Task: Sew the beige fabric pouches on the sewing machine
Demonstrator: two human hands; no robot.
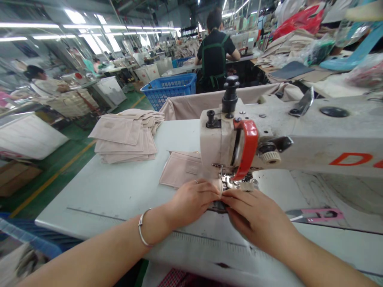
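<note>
A beige fabric piece (179,169) with a small stitched patch lies flat at the left of the sewing machine (287,135), its right edge under the presser foot area. My left hand (194,199) grips the edge of this piece close to the needle, fingers pressed together; a bracelet circles that wrist. From the other side, my right hand (254,213) comes in with fingertips pinched at the same spot, nearly meeting the left ones. Exactly what the right fingertips hold is hidden by the fingers.
A stack of beige fabric pieces (122,137) sits on the white table (98,195) at the left. Pink thread snips (321,214) lie at the right. Behind the table are a blue basket (169,87) and a seated co-worker (214,52). Fabric piles (287,48) stand at back right.
</note>
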